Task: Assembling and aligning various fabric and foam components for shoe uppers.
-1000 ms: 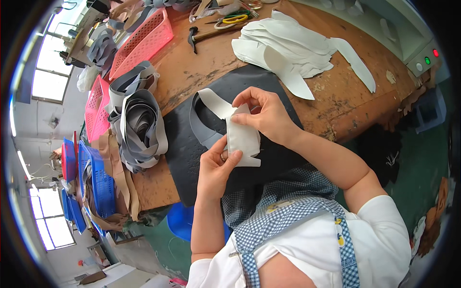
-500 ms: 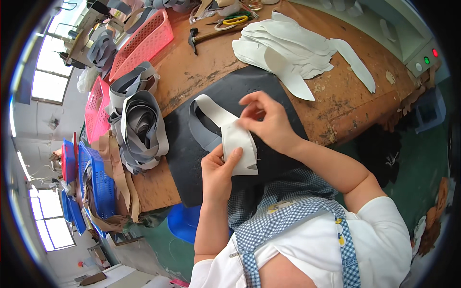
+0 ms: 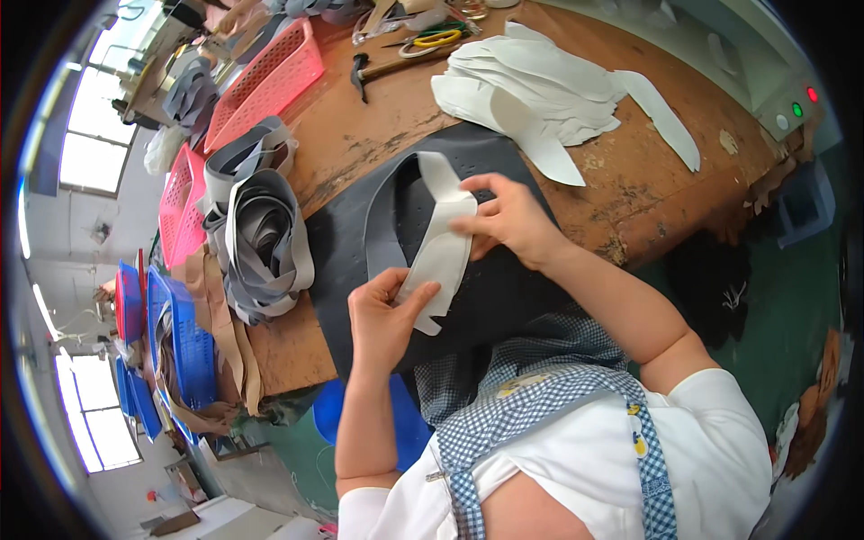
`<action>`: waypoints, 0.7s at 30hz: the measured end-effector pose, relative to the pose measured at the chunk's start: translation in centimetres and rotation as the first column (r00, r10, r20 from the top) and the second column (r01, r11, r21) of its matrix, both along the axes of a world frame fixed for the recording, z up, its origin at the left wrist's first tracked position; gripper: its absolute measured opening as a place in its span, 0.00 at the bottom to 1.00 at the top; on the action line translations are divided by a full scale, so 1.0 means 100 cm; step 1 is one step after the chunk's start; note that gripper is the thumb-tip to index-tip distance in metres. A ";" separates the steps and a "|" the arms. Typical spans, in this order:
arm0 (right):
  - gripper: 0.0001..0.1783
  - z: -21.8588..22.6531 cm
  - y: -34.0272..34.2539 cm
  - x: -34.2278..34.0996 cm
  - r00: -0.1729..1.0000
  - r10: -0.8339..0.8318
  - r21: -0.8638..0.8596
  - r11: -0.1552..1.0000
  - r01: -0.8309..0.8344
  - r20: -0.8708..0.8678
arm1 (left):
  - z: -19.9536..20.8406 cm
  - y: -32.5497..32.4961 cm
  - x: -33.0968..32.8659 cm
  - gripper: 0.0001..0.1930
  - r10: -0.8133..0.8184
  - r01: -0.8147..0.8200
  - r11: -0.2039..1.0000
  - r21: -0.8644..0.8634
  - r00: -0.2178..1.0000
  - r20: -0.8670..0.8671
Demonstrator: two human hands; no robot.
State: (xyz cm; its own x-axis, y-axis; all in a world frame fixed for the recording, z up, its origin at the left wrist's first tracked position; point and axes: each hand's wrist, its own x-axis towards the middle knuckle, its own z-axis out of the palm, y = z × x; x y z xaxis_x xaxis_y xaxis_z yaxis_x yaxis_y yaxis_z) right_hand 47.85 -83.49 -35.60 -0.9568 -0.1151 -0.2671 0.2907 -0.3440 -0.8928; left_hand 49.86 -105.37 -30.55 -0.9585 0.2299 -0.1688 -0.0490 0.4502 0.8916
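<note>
Over a black mat (image 3: 337,261) I hold a white curved strip (image 3: 443,238), its pale side facing up and a grey band (image 3: 382,220) looping away from it to the left. My left hand (image 3: 385,315) pinches the strip's near end between thumb and fingers. Farther up, my right hand (image 3: 504,220) grips the strip's right edge, thumb and fingertips on it. Part of the strip's underside is hidden. Beyond the mat lies a pile of similar white cut pieces (image 3: 540,85), a few sticking out toward me.
Left of the mat sit rolled grey and white strips (image 3: 261,234). Pink baskets (image 3: 270,85) and a blue basket (image 3: 184,337) line the table's left side. A hammer (image 3: 360,76) and yellow-handled scissors (image 3: 438,39) lie at the back. A blue stool (image 3: 396,423) stands below the edge.
My right hand has come down onto the strip and now grips it. The strip has turned and stretched out lengthwise, while my left hand has shifted slightly left and down.
</note>
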 end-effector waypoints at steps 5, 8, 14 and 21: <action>0.33 0.046 0.007 0.005 0.595 0.354 0.640 0.669 0.378 -0.721 | 0.041 -0.005 -0.017 0.12 -0.333 0.242 0.890 -0.387 0.924 -0.188; 0.32 0.050 -0.013 0.000 0.582 0.546 0.705 0.706 0.068 -0.602 | 0.051 0.020 -0.029 0.23 -0.483 0.026 0.840 -0.542 0.489 -0.726; 0.23 0.033 -0.009 0.004 0.934 0.151 0.120 0.986 -0.118 -0.324 | -0.001 0.030 -0.004 0.14 0.339 -0.279 0.930 0.238 0.903 -0.265; 0.25 0.011 -0.006 0.029 0.968 0.158 -0.007 0.987 -0.163 -0.196 | -0.024 0.041 -0.002 0.16 0.287 -0.300 0.658 0.691 0.948 0.138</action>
